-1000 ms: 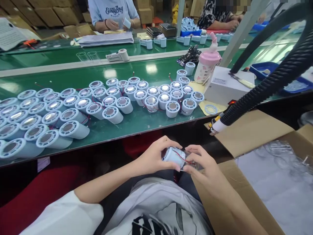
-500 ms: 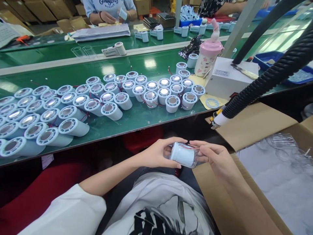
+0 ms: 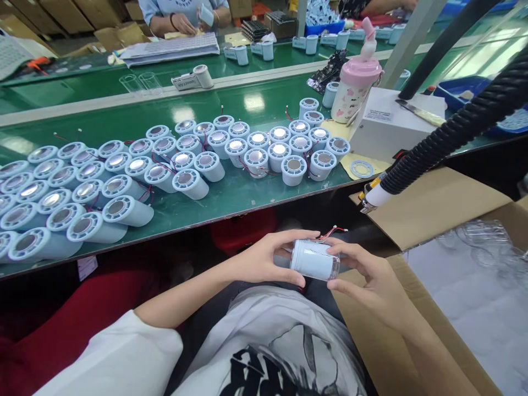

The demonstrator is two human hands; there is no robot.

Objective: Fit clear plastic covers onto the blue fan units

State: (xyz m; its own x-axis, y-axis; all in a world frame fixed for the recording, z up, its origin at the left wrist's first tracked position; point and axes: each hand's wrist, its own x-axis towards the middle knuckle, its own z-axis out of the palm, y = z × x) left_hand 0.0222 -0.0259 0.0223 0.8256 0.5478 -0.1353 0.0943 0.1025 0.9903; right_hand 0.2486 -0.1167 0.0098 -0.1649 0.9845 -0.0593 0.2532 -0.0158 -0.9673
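Between my two hands, over my lap, lies a light-blue cylinder (image 3: 311, 259) on its side, partly inside a clear plastic sleeve (image 3: 335, 266). My left hand (image 3: 274, 258) grips its left end with thumb and fingers. My right hand (image 3: 363, 269) closes round the clear right end, thumb below and fingers above. Thin red and white wires (image 3: 332, 232) with small white connectors stick up behind the cylinder. Many similar light-blue cylinders (image 3: 190, 184) stand or lean on the green bench, with ringed ends and round metallic centres facing up.
A brown carton (image 3: 391, 291) with clear plastic pieces (image 3: 478, 242) is at my right. A black flexible hose (image 3: 454, 132) hangs above it. A pink-lidded bottle (image 3: 357, 88) stands beside a white box (image 3: 396, 124). Across the bench another person's hands (image 3: 185, 25) hold a part.
My right hand has shifted from the wires to a grip round the clear end. The wires now point up and away behind the cylinder. The view has tilted slightly.
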